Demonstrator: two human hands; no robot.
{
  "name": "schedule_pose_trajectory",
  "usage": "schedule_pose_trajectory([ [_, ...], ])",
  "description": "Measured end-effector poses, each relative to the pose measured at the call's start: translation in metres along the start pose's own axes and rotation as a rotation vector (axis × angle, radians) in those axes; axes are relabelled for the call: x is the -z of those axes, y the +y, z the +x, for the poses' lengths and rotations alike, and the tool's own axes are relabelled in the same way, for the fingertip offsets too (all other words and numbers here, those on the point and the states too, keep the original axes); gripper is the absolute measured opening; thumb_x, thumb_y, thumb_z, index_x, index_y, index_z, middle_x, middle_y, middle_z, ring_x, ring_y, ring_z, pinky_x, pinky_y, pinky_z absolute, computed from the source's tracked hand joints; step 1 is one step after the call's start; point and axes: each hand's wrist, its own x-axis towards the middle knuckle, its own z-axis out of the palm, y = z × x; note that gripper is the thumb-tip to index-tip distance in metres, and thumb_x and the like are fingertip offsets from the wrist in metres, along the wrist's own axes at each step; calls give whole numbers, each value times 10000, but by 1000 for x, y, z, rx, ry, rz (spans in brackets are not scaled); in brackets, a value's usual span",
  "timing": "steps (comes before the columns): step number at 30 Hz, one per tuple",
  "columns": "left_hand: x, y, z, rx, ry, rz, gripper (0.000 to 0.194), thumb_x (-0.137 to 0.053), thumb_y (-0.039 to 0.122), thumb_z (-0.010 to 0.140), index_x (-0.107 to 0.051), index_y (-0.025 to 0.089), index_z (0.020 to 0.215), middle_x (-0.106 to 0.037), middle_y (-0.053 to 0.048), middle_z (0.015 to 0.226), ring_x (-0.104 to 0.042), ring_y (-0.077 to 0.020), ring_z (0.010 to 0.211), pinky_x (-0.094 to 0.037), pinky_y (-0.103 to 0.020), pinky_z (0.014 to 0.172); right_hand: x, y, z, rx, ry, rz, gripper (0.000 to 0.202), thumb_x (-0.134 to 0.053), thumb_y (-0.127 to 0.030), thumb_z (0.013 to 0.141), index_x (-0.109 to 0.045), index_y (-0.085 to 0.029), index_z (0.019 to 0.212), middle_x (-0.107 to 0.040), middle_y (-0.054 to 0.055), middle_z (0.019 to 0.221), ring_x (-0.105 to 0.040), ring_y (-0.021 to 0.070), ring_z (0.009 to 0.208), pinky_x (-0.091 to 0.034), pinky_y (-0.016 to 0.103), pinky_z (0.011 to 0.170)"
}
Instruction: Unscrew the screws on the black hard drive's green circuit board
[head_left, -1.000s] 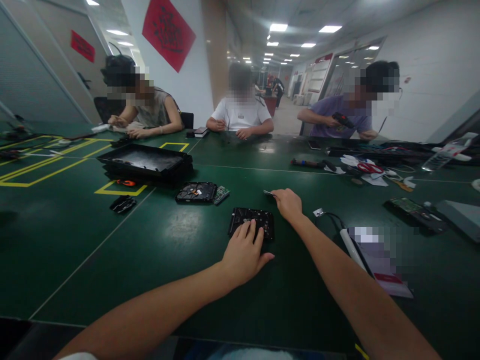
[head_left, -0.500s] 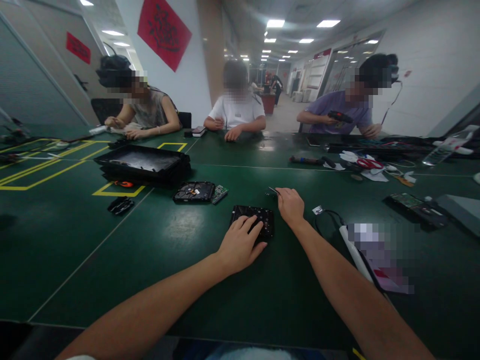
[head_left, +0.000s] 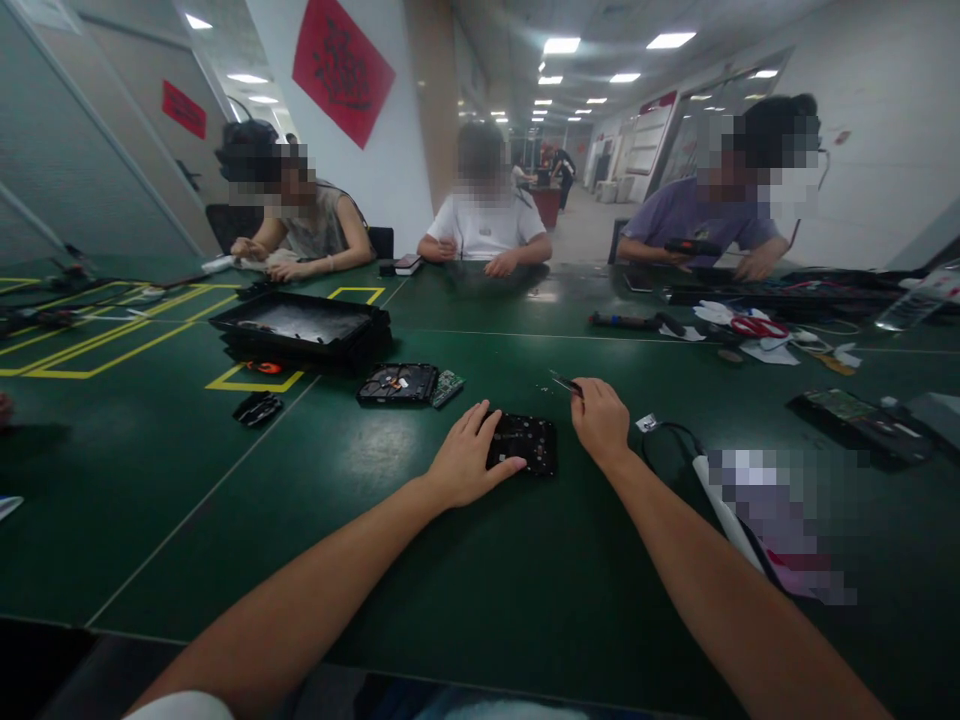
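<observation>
A flat black hard drive (head_left: 531,440) lies on the green table in front of me, small holes and dots across its face. My left hand (head_left: 466,458) grips its left side, the thumb over the near part and the fingers at the far left corner. Just right of the drive, my right hand (head_left: 602,415) is closed round thin metal tweezers (head_left: 564,383), whose tips point up and left. Near those tips lie tiny bright bits, too small to name. Beyond my left hand sit another open drive (head_left: 397,384) and a green circuit board (head_left: 448,387).
A stack of black trays (head_left: 300,325) stands at the back left, with a small black part (head_left: 257,408) before it. On the right are a white bar with a cable (head_left: 727,515), a device with a circuit board (head_left: 859,425) and a bottle (head_left: 907,305). Three people sit opposite.
My left hand has slid off the drive's top to its left side, uncovering more of it. The right hand still holds the tweezers. The whole view has shifted slightly.
</observation>
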Motion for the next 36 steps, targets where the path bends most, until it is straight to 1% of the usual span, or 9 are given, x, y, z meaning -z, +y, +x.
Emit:
schedule_pose_trajectory([
  [6, -2, -1, -1, -18, -6, -6, 928, -463, 783, 966, -394, 117, 1608, -347, -231, 1686, -287, -363, 1596, -306, -522, 1277, 13, -2, -6, 59, 49, 52, 261, -468, -230, 1015, -679, -164, 1154, -709, 161, 1157, -648, 292, 1067, -501, 385, 930],
  [10, -1, 2, -1, 19, 9, -32, 904, -463, 777, 971, -397, 129, 1597, -358, -226, 1673, -319, -367, 1573, -351, -523, 1249, 28, -7, -3, -61, 51, 206, 215, -522, -339, 1011, -674, -190, 1044, -720, 106, 999, -654, 244, 853, -503, 354, 786],
  [12, 1, -3, -1, 102, 56, -42, 814, -427, 732, 1007, -452, 121, 1544, -451, -225, 1588, -417, -355, 1501, -406, -501, 1205, 33, -8, -1, -169, 29, 297, 217, -566, -399, 992, -677, -214, 1003, -720, 64, 888, -645, 224, 773, -492, 340, 739],
  [15, 8, -25, 0, 295, 192, 27, 676, -404, 640, 1039, -546, 89, 1404, -566, -225, 1370, -543, -351, 1324, -471, -486, 1113, 33, -8, -4, -290, -56, 434, 234, -633, -458, 948, -681, -229, 965, -717, 35, 820, -637, 200, 704, -481, 317, 670],
  [17, 14, -47, 1, 427, 306, 146, 711, -491, 640, 992, -517, 73, 1419, -521, -255, 1408, -488, -407, 1360, -439, -544, 1119, 29, -7, -8, -375, -115, 564, 240, -665, -471, 922, -675, -233, 952, -700, 15, 762, -621, 178, 640, -467, 295, 604],
  [19, 17, -69, 1, 563, 360, 243, 886, -554, 695, 929, -410, 51, 1520, -391, -301, 1554, -379, -480, 1444, -358, -621, 1157, 24, -5, -12, -469, -140, 727, 242, -690, -466, 896, -666, -231, 946, -669, -6, 699, -593, 155, 578, -451, 269, 541],
  [22, 17, -94, 3, 678, 269, 285, 1087, -528, 825, 861, -311, 70, 1612, -221, -308, 1687, -195, -563, 1538, -234, -690, 1201, 15, -1, -14, -577, -121, 882, 250, -740, -444, 843, -660, -218, 913, -632, -21, 640, -568, 135, 536, -439, 238, 487],
  [25, 13, -105, 6, 681, 194, 271, 1098, -425, 884, 860, -339, 106, 1630, -208, -274, 1720, -144, -576, 1563, -185, -694, 1227, 9, 7, -14, -637, -83, 920, 265, -778, -430, 796, -650, -210, 871, -613, -27, 601, -541, 120, 506, -417, 215, 455],
  [36, 8, -110, 15, 616, 166, 313, 857, -469, 734, 938, -485, 174, 1586, -315, -210, 1710, -243, -533, 1552, -213, -667, 1234, -5, 17, -12, -686, -44, 957, 236, -758, -394, 786, -629, -202, 836, -613, -26, 588, -531, 101, 478, -395, 194, 433],
])
